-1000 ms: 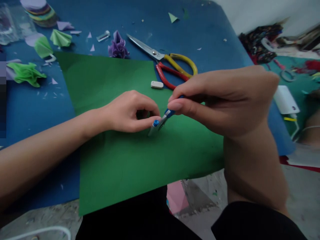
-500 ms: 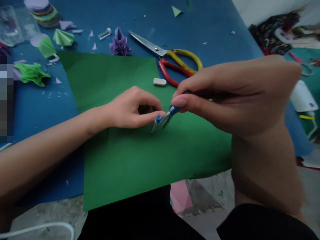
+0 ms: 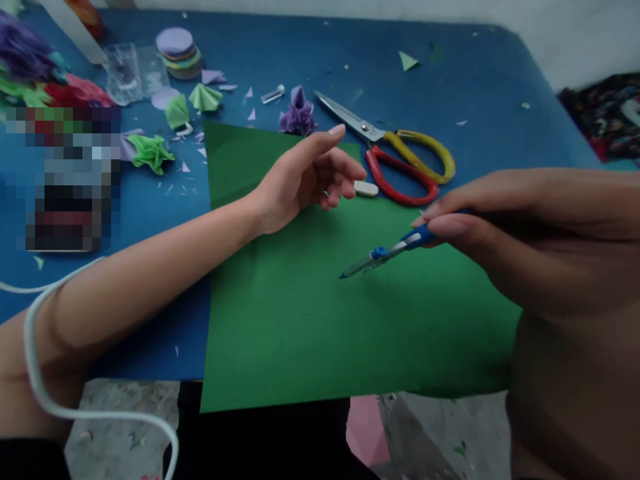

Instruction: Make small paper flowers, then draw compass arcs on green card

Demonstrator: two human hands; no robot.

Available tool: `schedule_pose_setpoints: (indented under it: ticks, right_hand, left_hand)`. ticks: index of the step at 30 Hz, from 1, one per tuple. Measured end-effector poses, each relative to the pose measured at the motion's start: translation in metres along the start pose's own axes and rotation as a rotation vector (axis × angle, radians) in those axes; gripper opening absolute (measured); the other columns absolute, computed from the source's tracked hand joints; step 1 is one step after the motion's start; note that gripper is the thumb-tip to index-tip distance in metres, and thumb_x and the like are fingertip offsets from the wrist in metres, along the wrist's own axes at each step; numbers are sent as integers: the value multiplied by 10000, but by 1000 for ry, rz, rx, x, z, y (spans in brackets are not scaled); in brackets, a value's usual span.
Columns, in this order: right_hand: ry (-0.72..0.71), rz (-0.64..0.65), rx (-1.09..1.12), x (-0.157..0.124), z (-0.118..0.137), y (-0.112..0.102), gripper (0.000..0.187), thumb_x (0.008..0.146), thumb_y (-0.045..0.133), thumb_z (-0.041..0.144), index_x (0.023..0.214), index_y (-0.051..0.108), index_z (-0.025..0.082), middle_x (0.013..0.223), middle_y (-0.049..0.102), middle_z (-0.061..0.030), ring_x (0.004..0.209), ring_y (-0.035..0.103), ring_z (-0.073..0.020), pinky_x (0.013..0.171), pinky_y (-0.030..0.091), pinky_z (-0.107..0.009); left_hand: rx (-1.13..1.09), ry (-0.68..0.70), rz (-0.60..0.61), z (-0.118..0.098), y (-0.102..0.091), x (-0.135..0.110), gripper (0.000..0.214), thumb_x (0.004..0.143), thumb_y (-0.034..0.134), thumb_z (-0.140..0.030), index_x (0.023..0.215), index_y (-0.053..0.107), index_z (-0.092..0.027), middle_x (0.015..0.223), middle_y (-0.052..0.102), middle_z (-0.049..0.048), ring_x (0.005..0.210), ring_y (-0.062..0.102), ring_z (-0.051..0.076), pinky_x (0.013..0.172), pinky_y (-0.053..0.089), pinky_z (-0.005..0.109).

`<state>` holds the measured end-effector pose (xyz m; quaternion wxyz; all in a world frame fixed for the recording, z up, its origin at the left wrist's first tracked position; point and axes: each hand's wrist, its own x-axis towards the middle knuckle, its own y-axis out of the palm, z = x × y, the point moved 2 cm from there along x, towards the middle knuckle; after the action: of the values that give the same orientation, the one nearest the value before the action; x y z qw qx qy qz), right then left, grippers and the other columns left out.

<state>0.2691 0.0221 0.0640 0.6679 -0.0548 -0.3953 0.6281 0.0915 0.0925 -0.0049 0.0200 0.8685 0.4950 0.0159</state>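
Observation:
My right hand pinches the blue top of a drawing compass. Its legs are together and point down-left over the green paper sheet; whether the tip touches the sheet I cannot tell. Raised above the upper part of the sheet, my left hand is open and holds nothing, thumb up and fingers loosely bent. Beside its fingertips lies a white eraser. Scissors with one red and one yellow handle rest beyond, blades pointing up-left.
Purple and green folded paper pieces lie on the blue table. A stack of paper discs stands at the back left beside clear plastic. A white cable loops over my left forearm. A pixelated patch covers something at left.
My left hand has come off the compass's lower end, lifted and opened. My right hand has swung the compass to a flatter slant. The camera view has shifted left.

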Motion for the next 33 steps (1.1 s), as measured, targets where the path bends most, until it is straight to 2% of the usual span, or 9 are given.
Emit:
schedule_pose_setpoints:
  ticks: [2,4,9,12,18,21,25,29,33]
  right_hand:
    - [-163,19,-160,-3,-7,-2,232,778,676,488,710,724,272,534,604,65,476,493,-27,423,334,-199]
    - [-253,-22,-199,-4,-13,-3,170,837,652,394,760,719,258,550,610,58,486,511,-43,432,352,-215]
    - [-148,-174,-80,1,-19,0,89,806,705,311,771,722,230,574,644,50,505,591,-65,449,427,-206]
    - [-45,-255,97,5,-22,3,126,750,756,325,732,703,212,585,650,49,519,637,-84,463,503,-208]
    - [65,-235,336,10,-34,10,277,665,804,412,697,654,182,529,624,58,431,637,-127,386,562,-232]
    - [93,-194,423,10,-35,15,293,655,809,419,710,648,180,553,631,53,441,648,-136,409,587,-236]
    - [72,-118,505,8,-35,18,316,650,800,464,756,652,206,725,692,11,548,685,-140,478,608,-240]
    - [19,6,335,12,-44,17,368,762,668,560,960,620,254,1010,689,-43,881,706,-196,742,621,-348]
    - [-109,148,-198,20,-65,19,489,823,618,503,1204,545,206,1249,597,-155,1180,571,-298,1002,470,-525]
  left_hand:
    - [-66,-5,-1,-6,-3,0,736,987,35,-488,818,654,-127,691,612,19,560,562,74,527,458,203]
    - [-86,-3,-17,-13,-6,-1,720,986,51,-494,837,654,-130,707,616,19,572,569,77,519,451,196]
    - [-142,18,-70,-24,-12,1,611,1000,140,-416,781,632,-128,667,586,3,528,542,66,496,409,181]
    - [-141,87,-53,-24,-15,3,536,996,239,-377,732,626,-115,628,585,0,496,521,59,465,382,177]
    - [349,302,127,-39,-8,-9,195,831,656,-335,841,662,-140,790,670,22,755,640,131,643,481,217]
    - [521,352,181,-48,-6,-13,186,775,702,-273,932,659,-181,908,689,18,840,649,150,714,509,241]
    - [633,335,217,-55,-13,-11,242,792,649,-238,1023,647,-170,903,690,17,791,649,121,698,513,228]
    - [651,251,260,-54,-23,-10,225,786,616,-201,999,650,-135,877,700,37,738,653,115,634,500,214]
    - [525,83,242,-43,-39,-20,233,794,593,-221,993,625,-103,838,710,77,681,671,135,595,509,234]
